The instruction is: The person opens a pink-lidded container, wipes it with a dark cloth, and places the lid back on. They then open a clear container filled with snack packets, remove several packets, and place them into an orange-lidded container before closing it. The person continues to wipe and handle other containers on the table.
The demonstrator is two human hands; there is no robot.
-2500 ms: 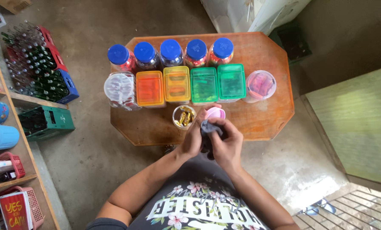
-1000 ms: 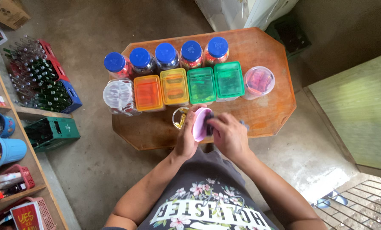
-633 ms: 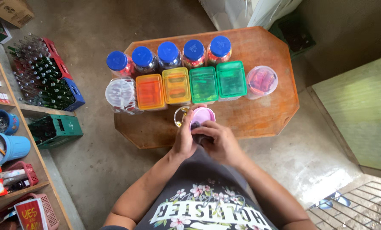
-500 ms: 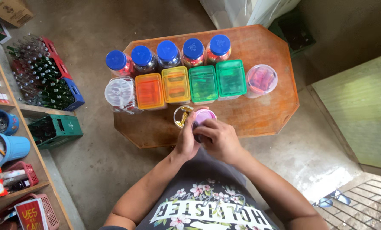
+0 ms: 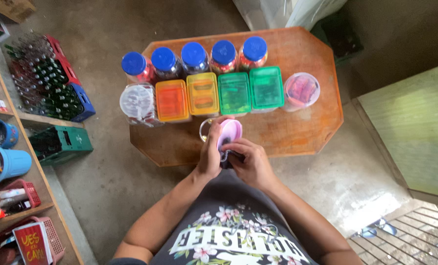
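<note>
gripping a pink lid [image 5: 229,132] with left hand [image 5: 210,156] and right hand [image 5: 250,163].

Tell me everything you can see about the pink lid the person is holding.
The pink lid is round, smooth and looks like plastic, pale pink with a lighter rim. It is tilted, its face turned up toward the camera, above the near edge of the wooden table. The left hand grips its left edge; the right hand presses a dark cloth against its lower edge. An open jar stands just left of it.
</note>
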